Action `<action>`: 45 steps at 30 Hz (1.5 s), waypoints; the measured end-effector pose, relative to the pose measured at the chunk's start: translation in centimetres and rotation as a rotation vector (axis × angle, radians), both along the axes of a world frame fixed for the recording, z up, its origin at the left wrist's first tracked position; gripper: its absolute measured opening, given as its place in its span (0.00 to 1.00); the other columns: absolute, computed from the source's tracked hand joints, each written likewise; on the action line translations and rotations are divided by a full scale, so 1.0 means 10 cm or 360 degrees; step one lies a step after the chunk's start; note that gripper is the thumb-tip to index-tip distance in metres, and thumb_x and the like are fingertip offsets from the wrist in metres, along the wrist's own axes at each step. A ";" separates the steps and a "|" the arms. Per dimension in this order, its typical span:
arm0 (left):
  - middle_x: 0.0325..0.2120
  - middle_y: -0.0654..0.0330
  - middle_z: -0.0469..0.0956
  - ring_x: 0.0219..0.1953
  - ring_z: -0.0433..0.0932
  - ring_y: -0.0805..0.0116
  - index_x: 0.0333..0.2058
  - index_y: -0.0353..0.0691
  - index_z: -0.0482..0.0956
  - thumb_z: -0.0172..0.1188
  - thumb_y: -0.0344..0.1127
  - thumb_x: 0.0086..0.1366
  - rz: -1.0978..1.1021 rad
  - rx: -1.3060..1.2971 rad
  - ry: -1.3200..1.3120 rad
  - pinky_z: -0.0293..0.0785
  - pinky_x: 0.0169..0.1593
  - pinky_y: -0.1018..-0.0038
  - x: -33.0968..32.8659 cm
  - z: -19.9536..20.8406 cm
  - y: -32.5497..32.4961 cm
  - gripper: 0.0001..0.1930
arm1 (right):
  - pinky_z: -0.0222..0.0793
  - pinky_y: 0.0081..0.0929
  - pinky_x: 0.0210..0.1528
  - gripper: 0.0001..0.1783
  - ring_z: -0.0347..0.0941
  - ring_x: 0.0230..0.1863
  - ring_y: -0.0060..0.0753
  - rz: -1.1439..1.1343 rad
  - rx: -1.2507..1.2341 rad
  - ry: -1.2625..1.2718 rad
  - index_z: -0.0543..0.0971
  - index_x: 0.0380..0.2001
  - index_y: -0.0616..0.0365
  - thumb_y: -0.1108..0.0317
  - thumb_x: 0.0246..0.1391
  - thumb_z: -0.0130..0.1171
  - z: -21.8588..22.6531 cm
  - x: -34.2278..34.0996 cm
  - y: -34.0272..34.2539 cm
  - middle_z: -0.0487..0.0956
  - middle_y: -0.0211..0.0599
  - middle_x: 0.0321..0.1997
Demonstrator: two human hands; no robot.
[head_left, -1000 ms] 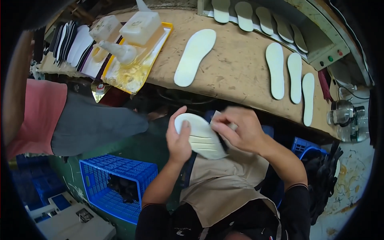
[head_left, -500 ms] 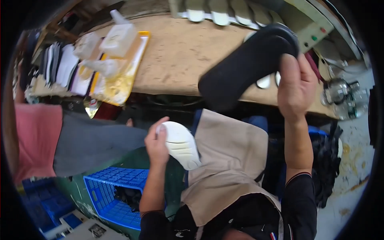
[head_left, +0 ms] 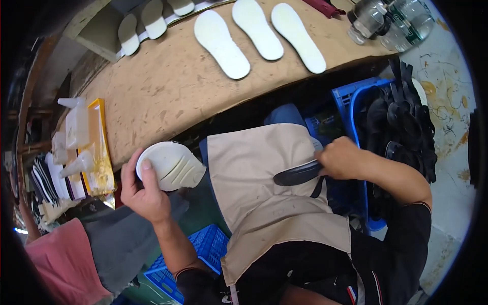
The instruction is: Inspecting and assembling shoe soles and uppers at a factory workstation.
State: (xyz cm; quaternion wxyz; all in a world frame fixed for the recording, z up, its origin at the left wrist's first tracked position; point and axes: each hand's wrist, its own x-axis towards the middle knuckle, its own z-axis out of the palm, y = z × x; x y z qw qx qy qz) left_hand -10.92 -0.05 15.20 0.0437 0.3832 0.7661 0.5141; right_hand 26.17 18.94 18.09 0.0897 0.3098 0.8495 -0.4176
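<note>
My left hand is closed around a white foot-shaped form with several grooves across its face. The thumb presses on its broad end, at the left over the table's front edge. In my right hand is a black insole, tilted over my lap, its far end hidden by the fingers. Beneath it lies the beige apron. Three white insoles lie apart on the brown table, beyond both hands.
More insoles stand on a shelf at the back left. White bottles sit on a yellow tray. A blue crate with black straps stands right, another blue crate lower left. A person in a pink top is at left.
My right hand has brought the black insole down from above the table to my lap. The left hand has moved left with the white form, and the view has turned.
</note>
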 end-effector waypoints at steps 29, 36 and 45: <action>0.51 0.48 0.78 0.49 0.78 0.65 0.57 0.26 0.72 0.46 0.34 0.77 -0.0430 0.0438 -0.2320 0.74 0.55 0.74 0.93 -1.03 0.42 0.19 | 0.72 0.15 0.42 0.23 0.77 0.36 0.23 -0.0628 -0.1455 0.0934 0.76 0.52 0.67 0.81 0.50 0.63 -0.94 -0.35 -0.18 0.83 0.36 0.41; 0.52 0.48 0.78 0.49 0.80 0.66 0.58 0.27 0.71 0.43 0.34 0.78 -0.0386 0.0304 -0.2173 0.75 0.54 0.75 1.00 -0.94 0.41 0.19 | 0.71 0.16 0.38 0.14 0.74 0.32 0.22 -0.0721 -0.1368 0.0974 0.79 0.45 0.68 0.71 0.58 0.60 -1.19 -0.46 -0.31 0.82 0.35 0.35; 0.46 0.51 0.80 0.45 0.78 0.70 0.54 0.27 0.76 0.46 0.33 0.77 -0.0411 0.0327 -0.2049 0.74 0.50 0.79 1.08 -0.88 0.40 0.17 | 0.70 0.20 0.36 0.16 0.71 0.30 0.23 -0.0772 -0.0855 0.0936 0.80 0.42 0.69 0.63 0.63 0.58 -1.21 -0.71 -0.41 0.81 0.36 0.32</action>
